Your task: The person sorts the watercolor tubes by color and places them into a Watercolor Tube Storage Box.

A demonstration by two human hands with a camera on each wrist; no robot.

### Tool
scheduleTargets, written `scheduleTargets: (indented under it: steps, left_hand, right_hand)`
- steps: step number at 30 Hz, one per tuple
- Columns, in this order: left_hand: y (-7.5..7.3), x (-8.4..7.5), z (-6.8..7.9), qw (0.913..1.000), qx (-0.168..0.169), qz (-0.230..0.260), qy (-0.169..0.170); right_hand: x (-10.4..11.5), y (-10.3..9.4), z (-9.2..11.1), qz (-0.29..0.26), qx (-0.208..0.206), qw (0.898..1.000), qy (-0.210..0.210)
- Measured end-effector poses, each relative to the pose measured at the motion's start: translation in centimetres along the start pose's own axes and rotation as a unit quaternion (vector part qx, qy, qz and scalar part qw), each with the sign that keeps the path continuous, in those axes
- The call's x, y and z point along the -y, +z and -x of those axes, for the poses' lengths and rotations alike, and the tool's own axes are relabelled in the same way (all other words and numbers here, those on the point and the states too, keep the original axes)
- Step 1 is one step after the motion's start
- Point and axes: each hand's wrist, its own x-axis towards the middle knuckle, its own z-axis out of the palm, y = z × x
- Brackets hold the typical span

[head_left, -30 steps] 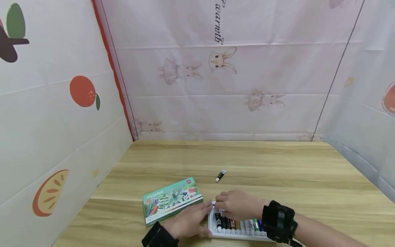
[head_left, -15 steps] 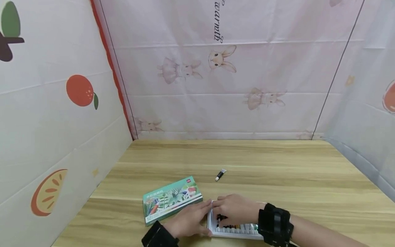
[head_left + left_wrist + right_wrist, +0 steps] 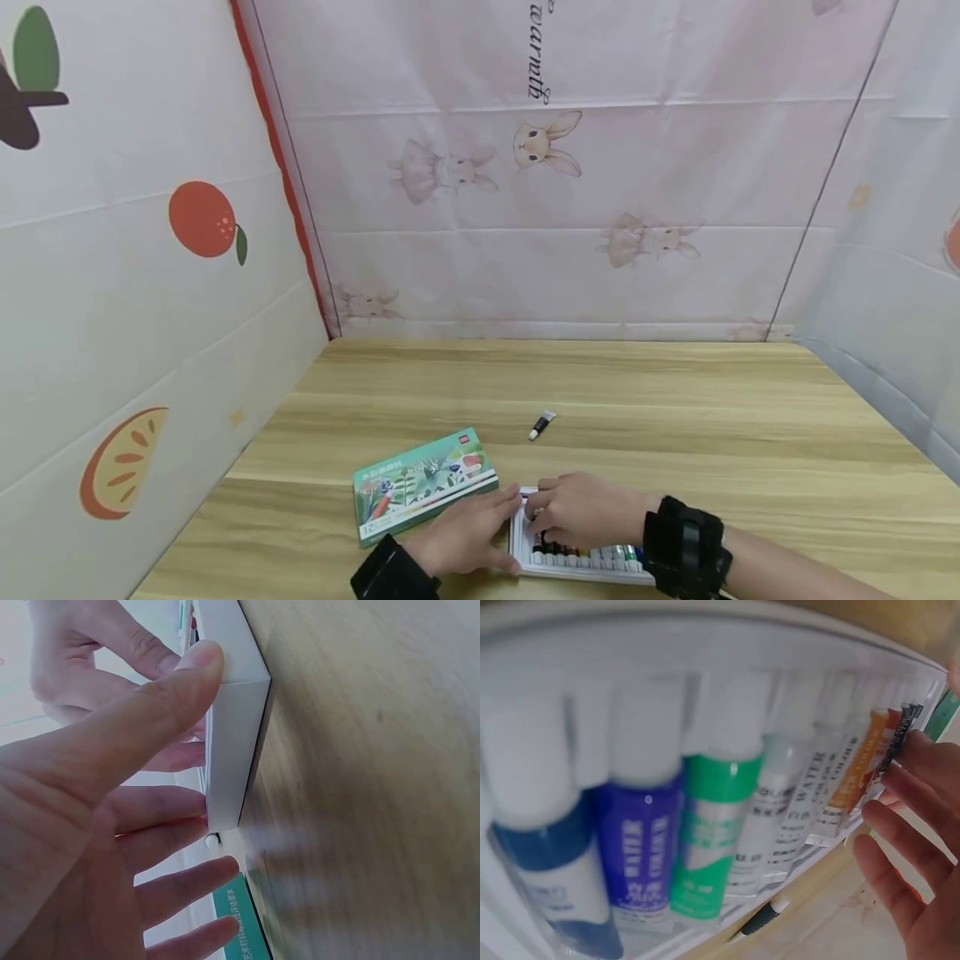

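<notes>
A white tray (image 3: 585, 575) holds a row of watercolour paint tubes; blue, purple (image 3: 641, 855), green, white, orange and black ones (image 3: 900, 735) show in the right wrist view. My left hand (image 3: 468, 533) holds the tray's left end, thumb on the near corner and fingertips at the far one. Over that same end bends my right hand (image 3: 592, 508), its fingertips down at the black tubes. In the right wrist view its fingers are spread and relaxed against them. The right hand hides part of the row in the head view.
A green paint box (image 3: 423, 483) with printed plants lies on the wooden table, left of the tray and close to the left hand. Behind the tray lies a single dark tube (image 3: 542, 425) with a white cap. Printed cloth walls (image 3: 555, 275) enclose the table.
My right hand has dipped lower over the tray's left end, and its fingers now cover the black tubes that showed earlier. The left hand has stayed on the tray.
</notes>
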Motion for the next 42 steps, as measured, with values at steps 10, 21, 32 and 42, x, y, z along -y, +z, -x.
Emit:
scheduleTargets:
  steps: [10,21,32,42]
  left_hand:
    - [0.1,0.0,-0.3,0.9999,0.007,0.002,-0.014]
    - [-0.1,0.1,-0.2,0.9996,0.011,-0.021,-0.017]
    - [0.3,0.1,-0.3,0.9999,0.009,-0.010,-0.008]
    - [0.0,0.1,-0.3,0.9998,0.013,-0.007,-0.010]
  right_hand:
    - [-0.4,-0.1,0.3,-0.012,0.000,1.000,0.003]
    - [-6.0,-1.0,-1.1,-0.026,-0.043,0.988,0.145]
    - [-11.2,0.4,-3.7,-0.010,0.010,0.980,0.200]
    - [-12.0,2.9,-4.0,0.070,-0.004,0.985,0.160]
